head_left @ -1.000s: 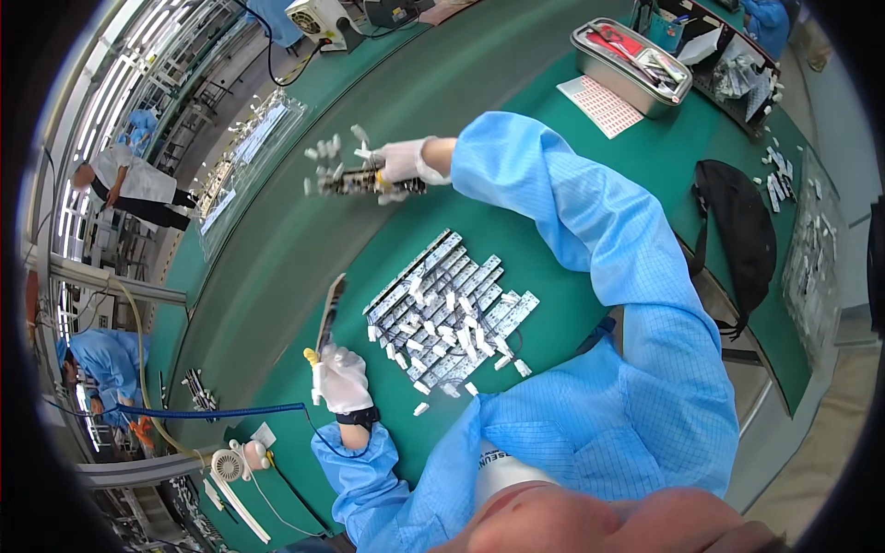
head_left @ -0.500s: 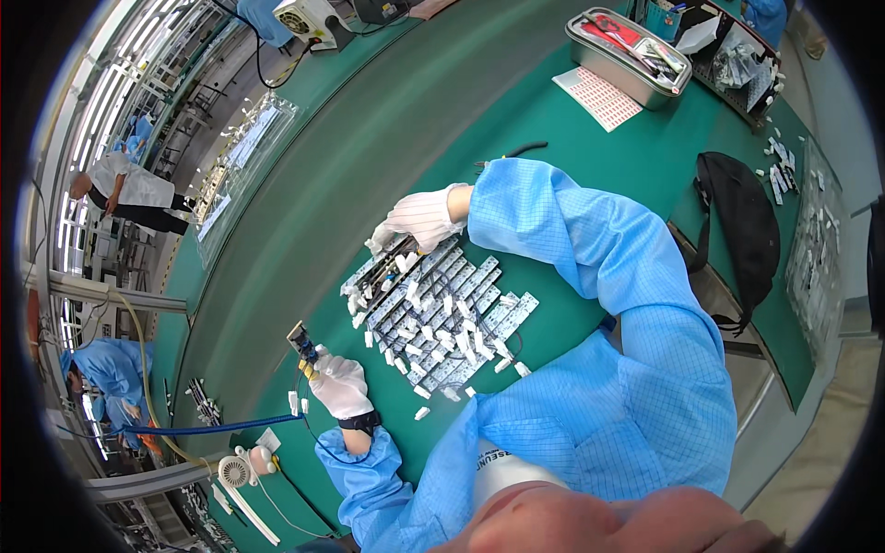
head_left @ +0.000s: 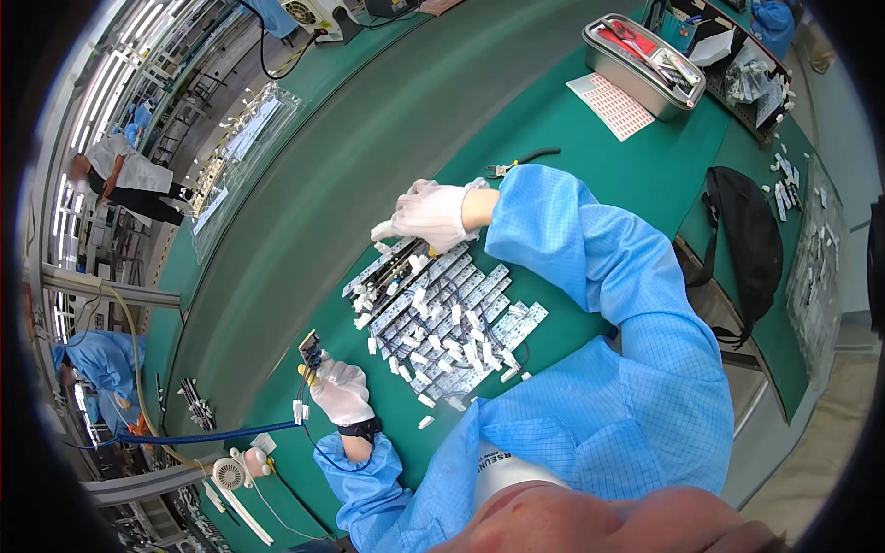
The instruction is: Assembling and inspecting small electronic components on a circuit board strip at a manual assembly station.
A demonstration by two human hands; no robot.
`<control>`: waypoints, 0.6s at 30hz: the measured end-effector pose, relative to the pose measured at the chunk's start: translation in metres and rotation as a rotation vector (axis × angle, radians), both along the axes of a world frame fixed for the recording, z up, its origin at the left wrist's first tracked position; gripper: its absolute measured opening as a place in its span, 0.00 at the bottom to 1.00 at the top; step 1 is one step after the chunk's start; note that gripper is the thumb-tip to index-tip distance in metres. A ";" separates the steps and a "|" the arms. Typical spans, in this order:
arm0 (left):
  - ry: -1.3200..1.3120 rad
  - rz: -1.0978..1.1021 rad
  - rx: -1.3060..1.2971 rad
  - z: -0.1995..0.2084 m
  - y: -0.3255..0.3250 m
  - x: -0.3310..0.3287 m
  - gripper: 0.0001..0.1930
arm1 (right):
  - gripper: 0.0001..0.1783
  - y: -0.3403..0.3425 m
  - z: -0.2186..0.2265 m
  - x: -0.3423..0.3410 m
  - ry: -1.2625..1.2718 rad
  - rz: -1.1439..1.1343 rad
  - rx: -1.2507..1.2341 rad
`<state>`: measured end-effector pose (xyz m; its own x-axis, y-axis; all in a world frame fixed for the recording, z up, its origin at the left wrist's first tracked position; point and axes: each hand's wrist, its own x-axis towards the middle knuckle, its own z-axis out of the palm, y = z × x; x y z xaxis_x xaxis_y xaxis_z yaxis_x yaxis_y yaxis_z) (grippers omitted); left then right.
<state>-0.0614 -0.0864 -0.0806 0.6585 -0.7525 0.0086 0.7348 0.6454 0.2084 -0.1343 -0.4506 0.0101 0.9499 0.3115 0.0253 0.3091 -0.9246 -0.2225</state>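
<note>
My left hand (head_left: 341,392), in a white glove with yellow fingertips, is closed around a small bundle of circuit board strips (head_left: 310,347) seen nearly end-on. Dark wires with white connectors (head_left: 300,411) hang from the bundle. At the far end of the laid-out boards, my right hand (head_left: 433,217), gloved alike, has its fingers curled down onto a circuit board strip (head_left: 373,267); part of the grip is hidden under the hand. Rows of white circuit board strips (head_left: 466,295) lie side by side on the green mat, with wires and white connectors (head_left: 452,346) scattered over them.
Beyond my right hand lie pliers (head_left: 524,161). A metal box of tools (head_left: 645,64) and a label sheet (head_left: 611,106) sit at the far right, a black bag (head_left: 742,249) nearer. A blue coiled hose (head_left: 212,433) and small fan (head_left: 230,473) are at left. Other people work beyond.
My right hand has shifted slightly right and lifted off part of the strips, uncovering more of them. The left hand has turned its bundle a little. The whole view has shifted slightly.
</note>
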 end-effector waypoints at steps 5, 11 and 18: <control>-0.058 -0.057 0.020 0.005 -0.004 -0.002 0.19 | 0.44 -0.024 0.015 -0.004 0.205 0.130 0.217; 0.047 -0.032 0.039 0.002 0.001 0.001 0.13 | 0.28 -0.014 -0.003 0.003 0.038 0.034 0.482; -0.024 0.011 0.068 0.001 0.002 0.000 0.13 | 0.20 0.003 -0.021 0.010 -0.025 -0.065 0.174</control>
<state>-0.0616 -0.0845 -0.0799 0.6670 -0.7446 -0.0265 0.7220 0.6371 0.2698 -0.1239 -0.4471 -0.0111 0.9662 0.2384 0.0977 0.2576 -0.8910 -0.3739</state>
